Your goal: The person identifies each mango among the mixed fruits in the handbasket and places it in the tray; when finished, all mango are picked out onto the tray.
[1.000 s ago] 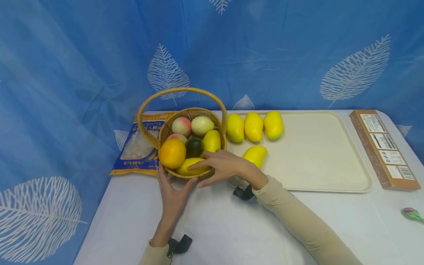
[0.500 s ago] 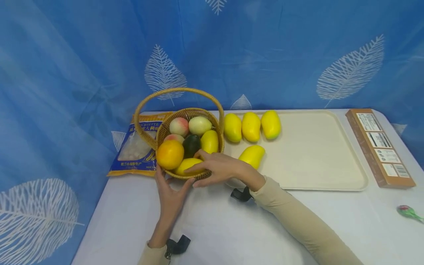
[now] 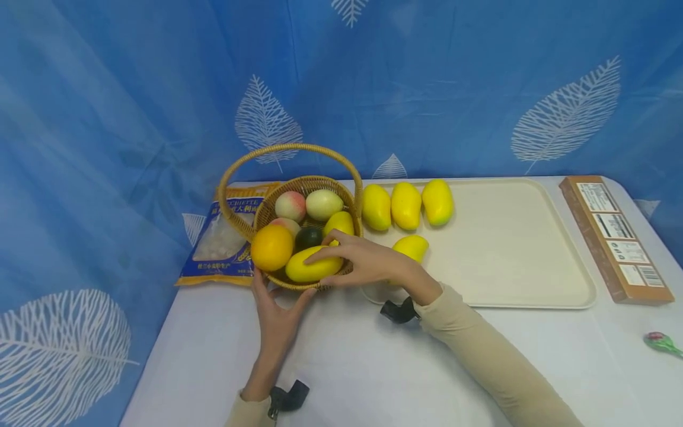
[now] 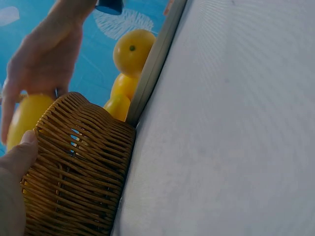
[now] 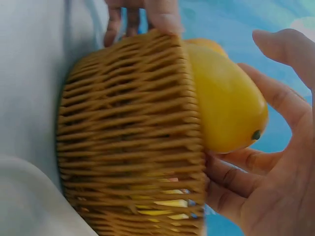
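A wicker basket (image 3: 288, 286) with a tall hoop handle holds an orange (image 3: 273, 248), a dark green avocado (image 3: 308, 238), pale peach-like fruits (image 3: 290, 206) and yellow mangoes. My left hand (image 3: 277, 320) grips its near rim; in the left wrist view the thumb (image 4: 24, 147) lies over the edge. My right hand (image 3: 368, 261) reaches over the right side, fingers curled about a yellow mango (image 3: 306, 267) at the near rim. In the right wrist view this mango (image 5: 226, 103) stands out above the rim with fingers along its sides, the thumb raised off it.
Right of the basket lies a cream tray (image 3: 512, 249) with three mangoes (image 3: 406, 206) in a row and another mango (image 3: 412, 247) partly behind the right wrist. A pasta bag (image 3: 219, 237) sits behind the basket's left. A brown box (image 3: 616, 240) and green spoon-like item (image 3: 661, 341) lie far right.
The mango under my right hand has risen from the basket's near side and shows more fully above the rim. My right hand has risen with it; the left hand stays at the rim.
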Demonstrator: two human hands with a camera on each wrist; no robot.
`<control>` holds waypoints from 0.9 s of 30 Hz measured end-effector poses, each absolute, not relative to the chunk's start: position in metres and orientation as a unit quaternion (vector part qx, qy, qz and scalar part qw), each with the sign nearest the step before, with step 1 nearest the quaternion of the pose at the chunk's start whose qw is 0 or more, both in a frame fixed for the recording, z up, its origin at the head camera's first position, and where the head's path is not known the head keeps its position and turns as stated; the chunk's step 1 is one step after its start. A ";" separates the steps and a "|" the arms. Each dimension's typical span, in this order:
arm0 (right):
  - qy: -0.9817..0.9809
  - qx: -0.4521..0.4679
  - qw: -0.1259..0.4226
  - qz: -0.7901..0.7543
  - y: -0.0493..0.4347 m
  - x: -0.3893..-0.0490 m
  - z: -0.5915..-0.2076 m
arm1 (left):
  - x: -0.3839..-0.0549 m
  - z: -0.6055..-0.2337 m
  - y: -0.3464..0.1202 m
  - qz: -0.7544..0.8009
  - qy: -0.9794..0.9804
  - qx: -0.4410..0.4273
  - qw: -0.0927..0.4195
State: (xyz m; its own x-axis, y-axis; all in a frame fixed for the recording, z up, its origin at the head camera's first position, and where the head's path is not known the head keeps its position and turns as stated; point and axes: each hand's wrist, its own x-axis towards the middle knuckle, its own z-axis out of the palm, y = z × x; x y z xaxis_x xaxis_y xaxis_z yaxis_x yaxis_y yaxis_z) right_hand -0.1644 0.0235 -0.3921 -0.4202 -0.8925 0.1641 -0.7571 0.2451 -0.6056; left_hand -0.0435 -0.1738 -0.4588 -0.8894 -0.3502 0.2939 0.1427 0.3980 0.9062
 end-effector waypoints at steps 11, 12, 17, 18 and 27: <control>0.788 -0.496 0.056 -0.360 0.062 -0.157 -0.378 | -0.046 -0.472 -0.180 -0.537 -0.810 0.062 0.225; 0.788 -0.493 0.044 -0.365 0.066 -0.158 -0.378 | -0.047 -0.472 -0.180 -0.537 -0.811 0.064 0.225; 0.786 -0.495 -0.007 -0.371 0.073 -0.161 -0.381 | -0.047 -0.470 -0.180 -0.542 -0.807 0.063 0.226; 0.783 -0.499 -0.013 -0.371 0.073 -0.162 -0.382 | -0.047 -0.470 -0.180 -0.542 -0.807 0.064 0.225; 0.755 -0.517 0.039 -0.401 0.067 -0.161 -0.386 | -0.045 -0.470 -0.181 -0.537 -0.810 0.060 0.228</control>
